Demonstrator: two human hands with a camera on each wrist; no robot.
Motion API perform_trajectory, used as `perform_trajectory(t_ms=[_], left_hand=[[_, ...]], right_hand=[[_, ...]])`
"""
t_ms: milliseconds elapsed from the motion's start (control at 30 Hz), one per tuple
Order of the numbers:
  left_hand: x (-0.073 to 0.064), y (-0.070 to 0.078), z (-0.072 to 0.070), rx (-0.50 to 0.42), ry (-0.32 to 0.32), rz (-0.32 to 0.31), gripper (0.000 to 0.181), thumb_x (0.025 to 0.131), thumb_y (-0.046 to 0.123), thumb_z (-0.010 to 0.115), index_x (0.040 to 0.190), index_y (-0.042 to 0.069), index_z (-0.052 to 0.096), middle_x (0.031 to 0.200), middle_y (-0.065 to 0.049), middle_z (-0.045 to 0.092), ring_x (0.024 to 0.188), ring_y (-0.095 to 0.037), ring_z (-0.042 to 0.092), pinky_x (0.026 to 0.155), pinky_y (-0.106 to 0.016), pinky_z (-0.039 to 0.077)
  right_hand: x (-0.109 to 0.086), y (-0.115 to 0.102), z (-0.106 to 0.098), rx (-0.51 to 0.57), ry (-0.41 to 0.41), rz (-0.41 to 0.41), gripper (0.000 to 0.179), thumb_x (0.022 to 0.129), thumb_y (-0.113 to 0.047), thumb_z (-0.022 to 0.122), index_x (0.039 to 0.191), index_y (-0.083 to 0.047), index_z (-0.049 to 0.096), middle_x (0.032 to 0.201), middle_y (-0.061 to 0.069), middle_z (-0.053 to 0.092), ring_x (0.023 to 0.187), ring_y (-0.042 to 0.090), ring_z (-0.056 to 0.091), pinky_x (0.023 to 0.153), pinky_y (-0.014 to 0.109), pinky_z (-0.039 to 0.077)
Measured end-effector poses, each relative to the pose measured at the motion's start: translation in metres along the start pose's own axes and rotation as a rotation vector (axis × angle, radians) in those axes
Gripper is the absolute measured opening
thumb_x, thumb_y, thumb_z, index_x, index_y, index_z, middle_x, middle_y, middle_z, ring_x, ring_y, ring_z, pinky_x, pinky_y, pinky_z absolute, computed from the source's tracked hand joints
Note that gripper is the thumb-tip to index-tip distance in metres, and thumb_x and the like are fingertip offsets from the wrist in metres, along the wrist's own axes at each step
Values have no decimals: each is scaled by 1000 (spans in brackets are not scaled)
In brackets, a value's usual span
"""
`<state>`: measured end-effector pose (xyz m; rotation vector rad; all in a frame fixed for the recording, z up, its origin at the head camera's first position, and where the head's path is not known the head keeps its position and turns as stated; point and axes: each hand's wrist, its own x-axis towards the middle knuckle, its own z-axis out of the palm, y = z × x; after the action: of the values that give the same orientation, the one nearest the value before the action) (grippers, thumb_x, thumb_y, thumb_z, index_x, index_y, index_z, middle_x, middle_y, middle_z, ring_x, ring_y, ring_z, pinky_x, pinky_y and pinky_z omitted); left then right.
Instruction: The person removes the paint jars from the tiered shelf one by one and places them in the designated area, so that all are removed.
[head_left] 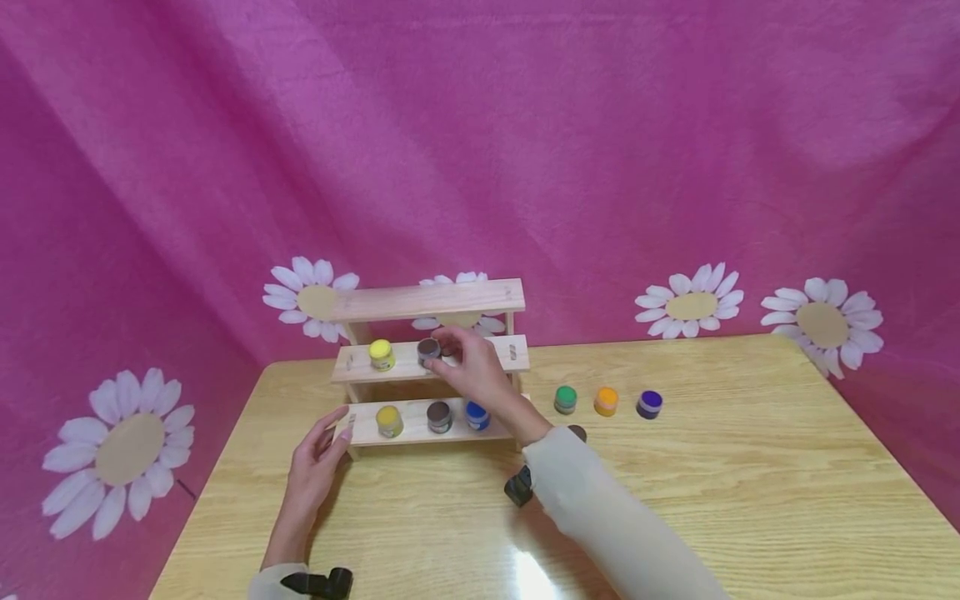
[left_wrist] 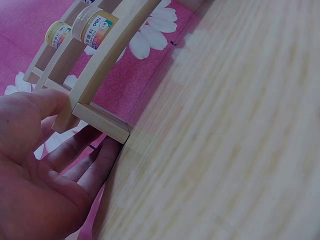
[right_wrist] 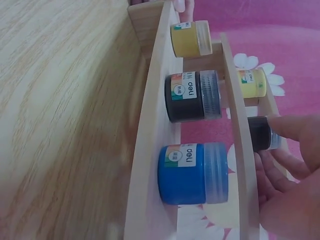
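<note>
Right hand point(head_left: 477, 367): thumb and fingers pinch a dark brown jar point(head_left: 429, 350) at the middle shelf, right of a bright yellow jar point(head_left: 382, 356); base contact hidden. Left hand point(head_left: 313, 467): thumb and fingers grip the left end of the wooden rack point(head_left: 435, 301) at its lowest shelf. That shelf bears, left to right, mustard jar point(head_left: 389, 422), second brown jar point(head_left: 438, 417), blue jar point(head_left: 476, 415). On the table point(head_left: 712, 500), right of the rack: green jar point(head_left: 566, 401), orange jar point(head_left: 606, 402), purple jar point(head_left: 649, 406). Pink floral cloth point(head_left: 525, 167) hangs at the far side.

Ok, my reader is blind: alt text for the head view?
The right hand holds a dark jar on a wooden shelf's middle tier; the left hand grips the bottom tier. Four more jars show on the shelf; green, orange and purple ones on the table.
</note>
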<state>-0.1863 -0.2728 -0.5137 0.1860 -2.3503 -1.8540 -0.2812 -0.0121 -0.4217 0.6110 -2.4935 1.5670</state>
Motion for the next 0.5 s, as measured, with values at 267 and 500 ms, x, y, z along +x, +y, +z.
perform_trajectory(t_ms=[267,500], left_hand=[[0,2,-1,-18,-19,-5,45,107,14,57,151,7,49,148,-23,52,111,8,55,93,-9,45],[0,2,-2,-29,-22,-15,46,107,14,56,152,7,49,147,-24,53,108,8,56,92,-10,46]], right_hand=[[2,0,2,-42,7,11,33,90,-12,80,121,-5,69,111,8,72,101,21,66,89,31,55],[-4,-1,-6,19,-12,-9,38,90,-11,81,125,-2,68,110,8,72,99,21,66,87,31,56]])
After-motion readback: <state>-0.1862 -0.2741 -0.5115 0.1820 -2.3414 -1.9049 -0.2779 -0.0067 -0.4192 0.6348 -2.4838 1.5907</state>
